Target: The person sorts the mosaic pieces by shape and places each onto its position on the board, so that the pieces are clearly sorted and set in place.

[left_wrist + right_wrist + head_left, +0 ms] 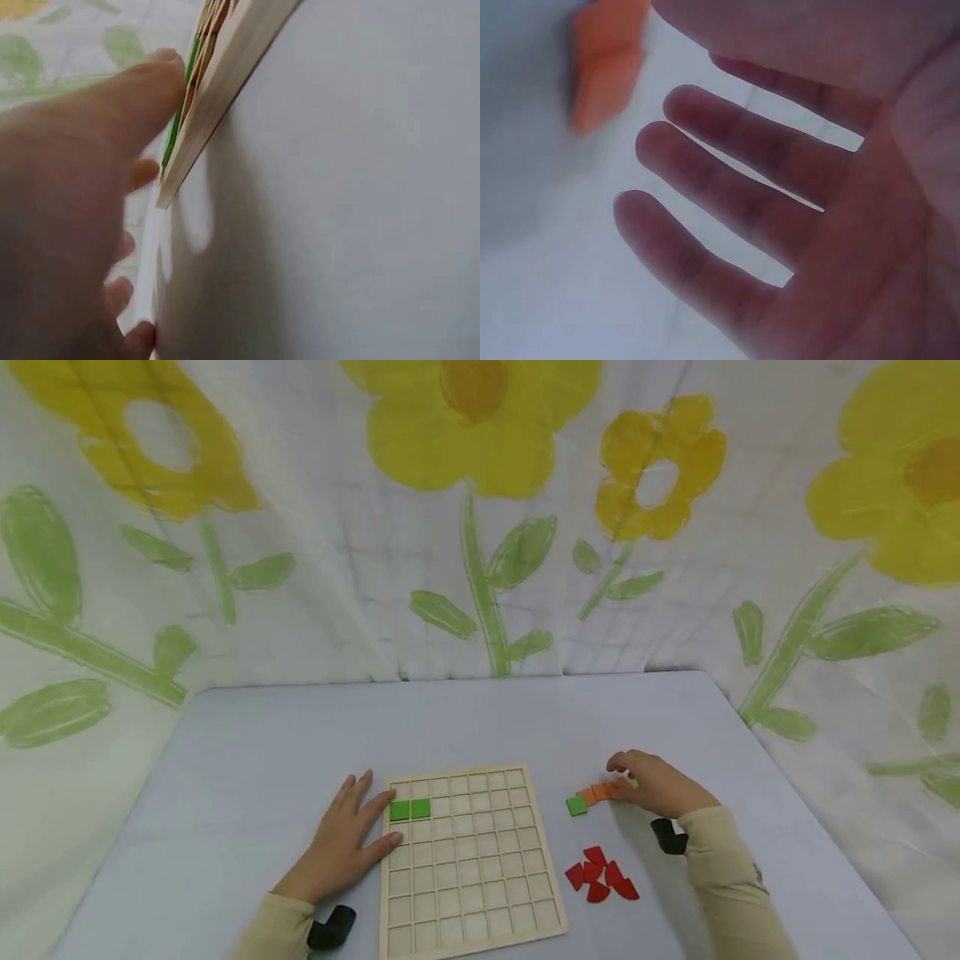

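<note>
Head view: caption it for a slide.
Left hand touching a gridded board, right hand at orange tiles, red pieces nearby.

Pale table [262, 727] toward 6 o'clock; white cloth backdrop [330, 635] behind, big yellow flower [472, 443] at 12, green leaf [56, 712] at 9.

The right hand [660, 783] partly hides the orange tiles [602, 792], blurred in the right wrist view.

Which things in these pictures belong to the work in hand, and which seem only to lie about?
Likely in use:
wooden board, touched by the left hand
two green tiles on it
orange tiles at the right hand
loose green tile beside them

Seemingly lying about:
red pieces, untouched
</note>
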A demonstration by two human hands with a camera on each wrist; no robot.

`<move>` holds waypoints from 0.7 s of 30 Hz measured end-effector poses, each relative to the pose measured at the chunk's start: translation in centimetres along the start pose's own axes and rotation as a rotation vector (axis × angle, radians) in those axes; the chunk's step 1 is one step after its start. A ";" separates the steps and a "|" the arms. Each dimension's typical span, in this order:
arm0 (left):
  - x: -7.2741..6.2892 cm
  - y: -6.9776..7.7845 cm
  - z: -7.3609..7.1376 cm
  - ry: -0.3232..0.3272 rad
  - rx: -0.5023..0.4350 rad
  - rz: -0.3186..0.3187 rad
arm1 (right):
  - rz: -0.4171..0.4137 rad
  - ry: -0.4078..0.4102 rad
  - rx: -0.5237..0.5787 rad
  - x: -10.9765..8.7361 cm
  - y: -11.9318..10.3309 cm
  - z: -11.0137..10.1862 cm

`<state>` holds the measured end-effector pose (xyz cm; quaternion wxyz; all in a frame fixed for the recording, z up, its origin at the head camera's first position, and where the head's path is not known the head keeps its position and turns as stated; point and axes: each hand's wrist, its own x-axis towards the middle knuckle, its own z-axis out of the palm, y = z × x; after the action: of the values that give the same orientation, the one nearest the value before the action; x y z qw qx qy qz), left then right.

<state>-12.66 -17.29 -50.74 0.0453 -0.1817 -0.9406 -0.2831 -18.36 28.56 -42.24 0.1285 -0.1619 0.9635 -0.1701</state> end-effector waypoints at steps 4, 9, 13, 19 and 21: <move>0.0 -0.6 -0.5 -0.006 -0.031 0.016 | 0.004 -0.015 0.010 0.3 1.7 0.3; -0.2 -0.6 -0.9 -0.052 -0.053 0.003 | 0.049 0.006 0.019 0.7 2.5 1.2; -0.3 -0.3 -0.8 -0.087 -0.070 -0.012 | 0.091 0.023 0.033 0.6 2.7 1.6; -0.1 0.0 -0.5 -0.100 -0.067 -0.017 | 0.093 0.029 0.029 0.2 2.8 1.9; 0.0 0.0 -0.5 -0.102 -0.063 -0.015 | 0.095 0.028 0.023 0.1 2.9 2.1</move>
<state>-12.66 -17.58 -50.38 -0.0107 -0.1901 -0.9337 -0.3032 -18.63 30.52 -45.21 0.1246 -0.1120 0.9698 -0.1773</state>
